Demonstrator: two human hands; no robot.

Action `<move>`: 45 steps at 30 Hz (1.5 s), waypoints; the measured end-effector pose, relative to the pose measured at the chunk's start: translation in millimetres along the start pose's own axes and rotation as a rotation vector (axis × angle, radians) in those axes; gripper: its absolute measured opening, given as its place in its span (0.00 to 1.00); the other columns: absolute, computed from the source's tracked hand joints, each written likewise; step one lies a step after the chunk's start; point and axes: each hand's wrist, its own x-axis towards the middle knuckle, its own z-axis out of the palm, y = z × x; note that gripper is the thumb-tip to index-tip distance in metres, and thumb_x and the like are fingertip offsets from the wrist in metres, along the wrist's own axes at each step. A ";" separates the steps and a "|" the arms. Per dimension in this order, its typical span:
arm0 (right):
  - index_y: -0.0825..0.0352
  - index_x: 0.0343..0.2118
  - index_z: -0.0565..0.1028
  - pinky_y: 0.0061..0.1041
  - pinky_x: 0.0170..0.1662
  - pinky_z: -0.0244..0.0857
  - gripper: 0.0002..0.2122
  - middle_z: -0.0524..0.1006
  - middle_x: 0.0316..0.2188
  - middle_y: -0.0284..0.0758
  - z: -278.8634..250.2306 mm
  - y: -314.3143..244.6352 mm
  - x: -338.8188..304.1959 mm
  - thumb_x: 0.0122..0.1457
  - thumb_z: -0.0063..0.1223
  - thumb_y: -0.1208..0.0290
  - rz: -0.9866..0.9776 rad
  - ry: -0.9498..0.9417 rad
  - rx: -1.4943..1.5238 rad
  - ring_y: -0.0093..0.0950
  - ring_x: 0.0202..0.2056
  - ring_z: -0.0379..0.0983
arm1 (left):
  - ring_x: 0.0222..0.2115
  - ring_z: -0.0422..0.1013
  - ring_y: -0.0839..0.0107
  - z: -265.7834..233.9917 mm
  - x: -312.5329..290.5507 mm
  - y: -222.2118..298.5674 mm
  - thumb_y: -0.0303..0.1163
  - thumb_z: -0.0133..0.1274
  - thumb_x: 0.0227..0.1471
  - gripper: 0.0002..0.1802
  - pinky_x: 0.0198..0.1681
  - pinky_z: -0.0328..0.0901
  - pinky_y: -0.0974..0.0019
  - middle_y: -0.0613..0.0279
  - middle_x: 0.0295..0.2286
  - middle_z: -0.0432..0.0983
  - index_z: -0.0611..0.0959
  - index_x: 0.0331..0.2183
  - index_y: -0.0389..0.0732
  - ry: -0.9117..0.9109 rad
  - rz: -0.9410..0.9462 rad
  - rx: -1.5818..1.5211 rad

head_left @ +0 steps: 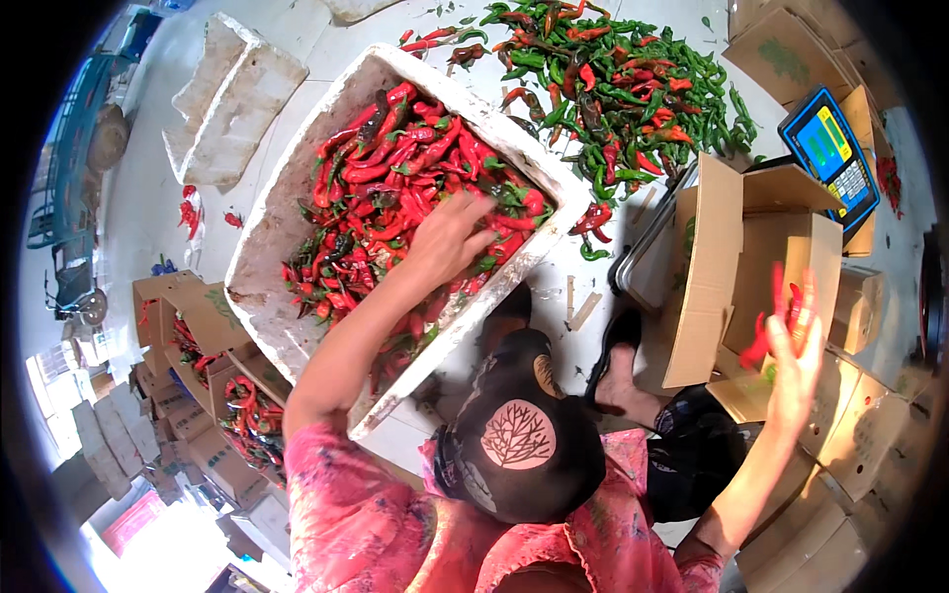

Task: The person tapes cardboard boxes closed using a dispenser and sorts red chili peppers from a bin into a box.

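Observation:
A large white foam box [259, 212], tilted toward me, holds a heap of red chili peppers [381, 203] with a few dark and green ones among them. My left hand [453, 235] rests over this heap near the box's right side, fingers apart and touching the peppers; its fingertips are partly blurred. Out to the right, my right hand [799, 341] is closed around a few red chili peppers [756, 346]. It is raised at the near side of an open cardboard box [707, 267], whose flaps stand up. Most of that box's inside is hidden.
A pile of green and red peppers [633, 84] lies on the floor beyond the foam box. A blue-framed scale display [830, 158] stands behind the cardboard box. At left are a white foam piece [232, 104] and cartons of peppers [247, 405]. More cartons [840, 425] line the right.

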 end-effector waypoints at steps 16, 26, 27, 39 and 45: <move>0.68 0.57 0.71 0.28 0.56 0.65 0.21 0.77 0.52 0.38 223.1 6.3 -40.0 0.68 0.54 0.60 0.467 -0.704 0.769 0.28 0.51 0.74 | 0.35 0.75 0.72 -11.6 -10.2 48.2 0.21 0.56 0.55 0.10 0.45 0.71 0.66 0.63 0.37 0.78 0.79 0.41 0.37 0.189 -0.699 -1.126; 0.67 0.46 0.74 0.27 0.47 0.66 0.11 0.73 0.34 0.30 230.6 49.6 -31.7 0.60 0.57 0.79 0.529 -0.554 0.992 0.24 0.34 0.70 | 0.35 0.72 0.64 104.9 -2.7 -49.1 0.25 0.60 0.53 0.08 0.40 0.66 0.63 0.61 0.32 0.75 0.84 0.38 0.39 0.033 -0.099 0.009; 0.67 0.45 0.74 0.26 0.44 0.66 0.11 0.73 0.33 0.29 229.6 52.5 -31.2 0.60 0.57 0.79 0.555 -0.555 1.011 0.22 0.33 0.68 | 0.33 0.71 0.66 112.4 1.1 -54.4 0.24 0.60 0.52 0.07 0.38 0.66 0.64 0.62 0.29 0.74 0.83 0.36 0.39 0.148 -0.064 -0.004; 0.67 0.55 0.74 0.14 0.32 0.62 0.24 0.78 0.43 0.30 244.8 18.3 -29.2 0.56 0.68 0.71 0.470 -0.491 0.712 0.13 0.30 0.68 | 0.42 0.75 0.73 4.9 -9.2 50.7 0.25 0.62 0.54 0.21 0.46 0.70 0.67 0.56 0.39 0.82 0.81 0.50 0.36 -0.042 -0.071 -0.867; 0.66 0.44 0.75 0.24 0.38 0.71 0.09 0.80 0.37 0.36 244.7 27.3 -23.7 0.63 0.60 0.71 0.534 -0.454 0.954 0.24 0.31 0.75 | 0.36 0.79 0.62 64.0 -12.2 -41.9 0.33 0.58 0.54 0.21 0.43 0.71 0.64 0.49 0.36 0.82 0.82 0.50 0.40 -0.024 -0.503 -0.792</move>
